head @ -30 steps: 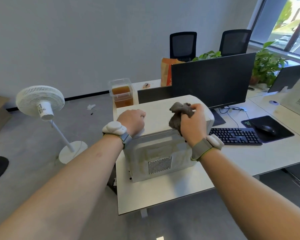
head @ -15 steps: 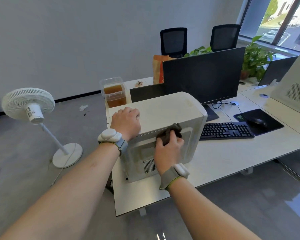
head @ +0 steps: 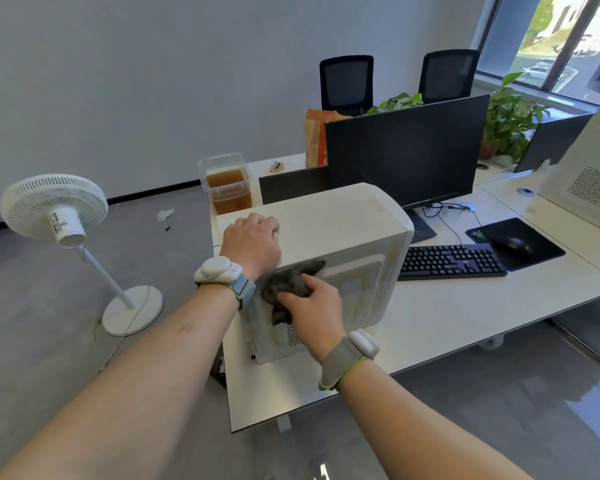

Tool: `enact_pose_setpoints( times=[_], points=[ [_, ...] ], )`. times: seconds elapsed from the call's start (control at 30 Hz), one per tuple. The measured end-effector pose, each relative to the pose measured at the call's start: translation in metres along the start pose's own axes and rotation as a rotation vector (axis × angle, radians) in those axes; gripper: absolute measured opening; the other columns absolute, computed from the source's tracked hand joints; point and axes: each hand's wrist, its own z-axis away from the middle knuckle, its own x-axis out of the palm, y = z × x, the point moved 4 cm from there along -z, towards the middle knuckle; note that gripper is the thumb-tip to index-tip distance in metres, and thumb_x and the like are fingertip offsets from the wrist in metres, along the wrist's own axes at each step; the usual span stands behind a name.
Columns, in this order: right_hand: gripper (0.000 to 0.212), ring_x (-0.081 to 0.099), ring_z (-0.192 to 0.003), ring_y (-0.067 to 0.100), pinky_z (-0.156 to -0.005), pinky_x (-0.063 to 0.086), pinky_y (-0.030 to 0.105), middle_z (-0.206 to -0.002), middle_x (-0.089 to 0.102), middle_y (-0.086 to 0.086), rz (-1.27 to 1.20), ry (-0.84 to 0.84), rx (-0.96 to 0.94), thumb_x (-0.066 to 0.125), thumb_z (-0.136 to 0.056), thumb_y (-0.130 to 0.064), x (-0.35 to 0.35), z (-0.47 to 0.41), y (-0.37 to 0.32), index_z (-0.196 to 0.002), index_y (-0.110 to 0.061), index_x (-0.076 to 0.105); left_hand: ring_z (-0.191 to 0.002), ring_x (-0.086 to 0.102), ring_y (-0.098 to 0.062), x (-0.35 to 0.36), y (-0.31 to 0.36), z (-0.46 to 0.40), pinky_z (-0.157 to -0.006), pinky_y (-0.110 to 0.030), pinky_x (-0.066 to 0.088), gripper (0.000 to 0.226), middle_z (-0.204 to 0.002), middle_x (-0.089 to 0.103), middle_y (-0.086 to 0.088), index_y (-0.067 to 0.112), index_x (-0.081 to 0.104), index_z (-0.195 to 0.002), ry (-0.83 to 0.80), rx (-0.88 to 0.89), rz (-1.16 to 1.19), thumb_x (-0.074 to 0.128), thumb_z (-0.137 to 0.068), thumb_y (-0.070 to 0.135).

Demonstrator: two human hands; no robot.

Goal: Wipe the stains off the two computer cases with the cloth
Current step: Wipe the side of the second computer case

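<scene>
Computer case (head: 329, 223) sits on a white table (head: 465, 313); the right hand (head: 314, 306) presses a bunched grey cloth (head: 288, 285), clamped in its grip, against the near face. Just above, the left hand (head: 253, 242) rests curled on top.

Bright daylight enters through the window (head: 565, 39) at far right. Shadows soft. Wide-angle bending at edges; slight overall softness.
</scene>
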Motion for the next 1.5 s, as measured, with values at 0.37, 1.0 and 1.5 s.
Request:
enact_pose_setpoints(
  times=[0.37, 1.0, 1.5],
  points=[
    [0.041, 0.061, -0.099, 0.030, -0.092, 0.053, 0.038, -0.109, 0.060, 0.010, -0.007, 0.048, 0.066, 0.076, -0.081, -0.012, -0.026, -0.010, 0.001, -0.120, -0.008, 0.064, -0.107, 0.053, -0.029, -0.001, -0.002, -0.001, -0.096, -0.043, 0.044, 0.026, -0.124, 0.061, -0.004, 0.026, 0.063, -0.113, -0.011, -0.002, 0.025, 0.039, -0.103, 0.028],
    [0.064, 0.065, -0.100, 0.027, -0.077, 0.061, 0.042, -0.122, 0.057, 0.007, -0.269, 0.310, 0.210, 0.063, -0.074, -0.017, -0.085, -0.050, -0.007, -0.136, -0.028, 0.048, -0.107, 0.053, -0.028, -0.006, 0.002, 0.002, -0.094, -0.043, 0.045, 0.026, -0.124, 0.062, -0.005, 0.024, 0.064, -0.116, -0.006, 0.008, 0.034, 0.040, -0.104, 0.027],
    [0.085, 0.064, -0.104, 0.028, -0.067, 0.057, 0.032, -0.132, 0.056, 0.012, -0.133, -0.160, 0.244, 0.062, -0.089, 0.003, -0.092, -0.030, 0.005, -0.161, -0.022, 0.024, -0.102, 0.053, -0.028, -0.007, 0.006, 0.000, -0.089, -0.041, 0.045, 0.022, -0.118, 0.061, -0.005, 0.024, 0.063, -0.107, -0.074, -0.048, 0.014, 0.043, -0.102, 0.021]
  ],
)
